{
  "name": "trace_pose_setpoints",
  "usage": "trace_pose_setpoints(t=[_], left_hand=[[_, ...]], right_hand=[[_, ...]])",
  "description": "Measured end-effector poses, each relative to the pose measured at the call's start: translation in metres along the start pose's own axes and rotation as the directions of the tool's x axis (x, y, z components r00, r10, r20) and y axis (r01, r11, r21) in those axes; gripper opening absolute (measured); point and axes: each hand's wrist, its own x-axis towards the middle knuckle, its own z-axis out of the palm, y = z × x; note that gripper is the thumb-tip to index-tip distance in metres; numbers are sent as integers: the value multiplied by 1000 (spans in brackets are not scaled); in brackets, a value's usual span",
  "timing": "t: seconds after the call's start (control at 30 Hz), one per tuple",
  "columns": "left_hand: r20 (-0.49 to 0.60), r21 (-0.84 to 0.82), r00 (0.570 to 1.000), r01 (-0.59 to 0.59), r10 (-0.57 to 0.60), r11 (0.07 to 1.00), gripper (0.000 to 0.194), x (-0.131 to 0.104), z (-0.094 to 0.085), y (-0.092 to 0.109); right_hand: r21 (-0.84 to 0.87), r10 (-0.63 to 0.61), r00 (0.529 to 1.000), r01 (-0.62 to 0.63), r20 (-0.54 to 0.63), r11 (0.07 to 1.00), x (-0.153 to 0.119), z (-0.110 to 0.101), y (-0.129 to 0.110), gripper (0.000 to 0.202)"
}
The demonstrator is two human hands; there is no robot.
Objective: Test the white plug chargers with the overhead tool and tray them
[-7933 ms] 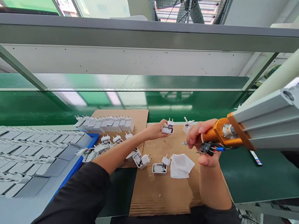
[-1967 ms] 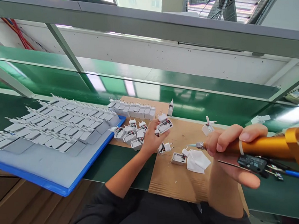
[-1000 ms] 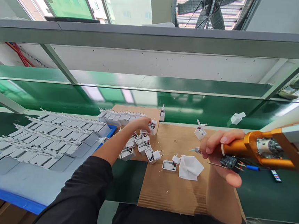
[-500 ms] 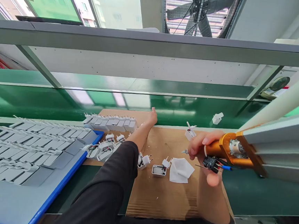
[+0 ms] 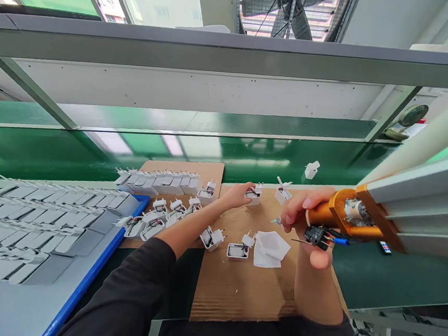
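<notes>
My left hand [image 5: 238, 195] reaches to the back of the cardboard, its fingers closed on a small white plug casing [image 5: 253, 198] with wires inside. In my right hand [image 5: 309, 214] is an orange-and-grey dispenser gun [image 5: 333, 211] with a thin pointed nozzle; a black switch is fixed under it. The nozzle points left, apart from the casings. Another white casing [image 5: 282, 196] with its plug top raised stands just beyond the nozzle. Nearer me, an open casing [image 5: 237, 251] lies beside a folded white tissue [image 5: 272, 249].
Several open plug casings [image 5: 156, 222] cluster on the left of the cardboard [image 5: 236, 300]. Behind them stands a row of white casings [image 5: 163, 182]. A blue-edged tray [image 5: 84, 286] with rows of white casings lies left. One white casing [image 5: 311, 169] sits on the green ledge.
My left hand has moved right from the row of casings and now holds a casing near the back middle. Another open casing shows by the row. My right hand stays nearly in place.
</notes>
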Motion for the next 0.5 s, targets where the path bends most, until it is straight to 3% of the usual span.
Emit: trace_pose_setpoints(t=[0.1, 0.33, 0.5], left_hand=[[-1, -6, 999, 36, -36, 999, 45, 1, 5, -1], [48, -23, 996, 75, -74, 997, 41, 6, 14, 0], [29, -70, 1000, 5, -3, 998, 42, -22, -3, 14]], right_hand=[[41, -150, 988, 152, -37, 988, 4, 6, -4, 49], [-19, -119, 991, 118, -55, 993, 5, 7, -4, 46], [-26, -93, 993, 92, -70, 995, 3, 6, -4, 44]])
